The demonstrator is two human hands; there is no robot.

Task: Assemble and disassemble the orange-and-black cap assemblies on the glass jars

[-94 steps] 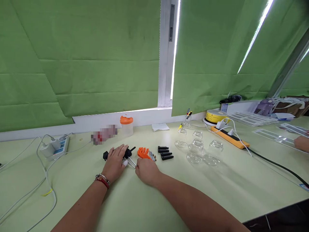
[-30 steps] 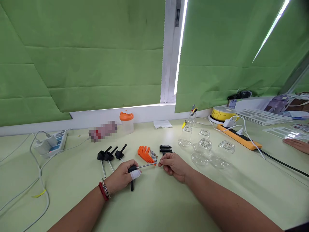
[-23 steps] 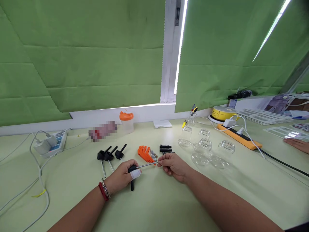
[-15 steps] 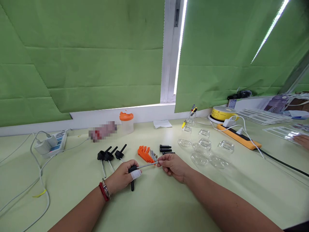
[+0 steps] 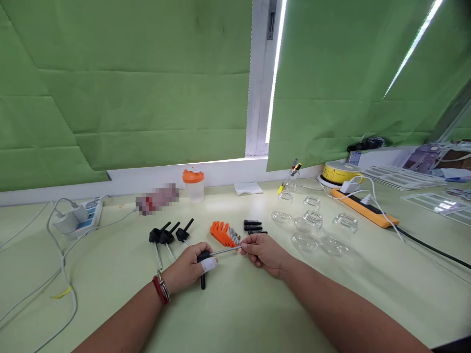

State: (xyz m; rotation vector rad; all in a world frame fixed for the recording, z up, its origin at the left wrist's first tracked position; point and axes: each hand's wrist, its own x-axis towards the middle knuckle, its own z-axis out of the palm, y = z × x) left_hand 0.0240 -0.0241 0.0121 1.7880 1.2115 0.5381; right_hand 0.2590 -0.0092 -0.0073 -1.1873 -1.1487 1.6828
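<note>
My left hand (image 5: 191,267), its thumb wrapped in white tape, is closed round the black head of a black plastic part with a metal rod (image 5: 226,250). A black stem of that part points down below the fingers. At the rod's far end, the fingertips of my right hand (image 5: 261,252) are pinched together; whether a small piece is between them is hidden. Similar black parts with metal rods (image 5: 166,236) lie left of my hands. Just beyond the rod are several orange curved pieces (image 5: 222,234), small metal pins (image 5: 234,235) and black ribbed pieces (image 5: 252,225).
Several clear glass jars (image 5: 307,230) stand to the right, near an orange power strip (image 5: 364,208) and a yellow round case (image 5: 340,172). Behind are an orange-lidded cup (image 5: 193,185) and white paper (image 5: 248,188). White cables (image 5: 62,260) run along the left.
My hands keep nearly the same pose on the rod, with the view shifted very slightly. Another person's hand at the far right edge has gone out of view.
</note>
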